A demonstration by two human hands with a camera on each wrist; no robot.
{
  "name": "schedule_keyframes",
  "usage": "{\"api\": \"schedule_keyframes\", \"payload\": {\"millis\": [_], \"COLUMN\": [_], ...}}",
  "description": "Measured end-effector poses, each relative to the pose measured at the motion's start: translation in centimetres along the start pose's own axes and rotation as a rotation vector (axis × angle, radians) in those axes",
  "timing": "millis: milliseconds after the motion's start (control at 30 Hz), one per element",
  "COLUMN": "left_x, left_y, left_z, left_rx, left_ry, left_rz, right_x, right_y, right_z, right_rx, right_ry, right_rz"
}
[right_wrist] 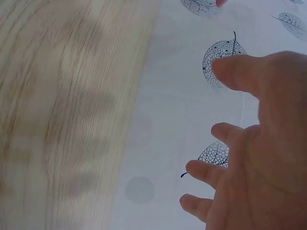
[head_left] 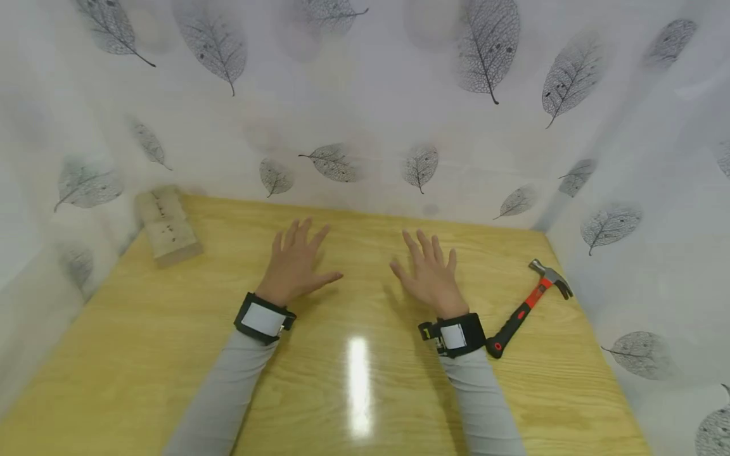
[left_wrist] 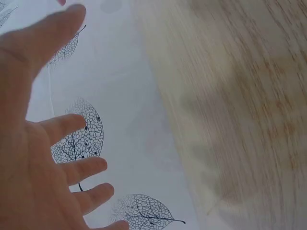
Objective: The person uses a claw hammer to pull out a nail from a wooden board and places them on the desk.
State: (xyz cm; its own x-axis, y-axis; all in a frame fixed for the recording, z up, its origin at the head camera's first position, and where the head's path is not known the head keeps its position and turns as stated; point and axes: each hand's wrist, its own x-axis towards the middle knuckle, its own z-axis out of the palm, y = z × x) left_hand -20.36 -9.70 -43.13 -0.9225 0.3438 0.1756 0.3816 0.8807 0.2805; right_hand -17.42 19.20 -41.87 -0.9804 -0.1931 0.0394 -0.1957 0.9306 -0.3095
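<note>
My left hand (head_left: 293, 263) is held over the wooden table (head_left: 319, 392), fingers spread and thumb pointing right, with nothing in it. Opposite it, my right hand (head_left: 430, 272) has its fingers spread too and holds nothing; its thumb points left. A claw hammer (head_left: 527, 307) with a red and black handle lies right of the right hand, its handle end close to that wrist's strap. At the far left corner sits a beige block-like thing (head_left: 171, 228) with small dark marks, well away from the left hand. Both wrist views show bare palms and spread fingers (left_wrist: 81, 170).
A whitish curtain (head_left: 365, 114) printed with dark skeleton leaves hangs behind the table and along its sides. Black straps (head_left: 265, 318) with white patches circle both wrists. A bright light reflection lies on the tabletop between the forearms.
</note>
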Motion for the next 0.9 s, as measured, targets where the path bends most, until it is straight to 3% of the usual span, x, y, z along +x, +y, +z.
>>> {"api": "schedule_keyframes", "payload": {"millis": [100,233,400,600,767,900], "left_x": [-0.1,-0.2,-1.5,-4.4,-6.6,-7.5], "left_y": [-0.2,-2.0,-7.1,-12.9,-15.6,-16.7], "left_z": [0.0,-1.3,-3.6,-5.4,-5.7,-5.3], "left_rx": [-0.002,-0.051,-0.083,-0.109,-0.234,-0.320], "left_ry": [0.027,0.049,0.122,0.154,0.205,0.206], "left_rz": [-0.008,-0.103,-0.310,-0.638,-0.861,-0.925], "right_x": [-0.2,-0.1,-0.1,-0.2,0.0,0.1], "right_y": [0.2,0.1,0.3,0.6,0.9,0.9], "right_z": [0.1,0.1,-0.1,-0.3,-0.3,-0.1], "right_rx": [0.003,0.008,-0.011,-0.033,-0.024,-0.009], "right_ry": [-0.005,-0.007,-0.013,-0.020,-0.021,-0.040], "right_rz": [0.002,-0.011,-0.001,0.026,0.024,0.025]}}
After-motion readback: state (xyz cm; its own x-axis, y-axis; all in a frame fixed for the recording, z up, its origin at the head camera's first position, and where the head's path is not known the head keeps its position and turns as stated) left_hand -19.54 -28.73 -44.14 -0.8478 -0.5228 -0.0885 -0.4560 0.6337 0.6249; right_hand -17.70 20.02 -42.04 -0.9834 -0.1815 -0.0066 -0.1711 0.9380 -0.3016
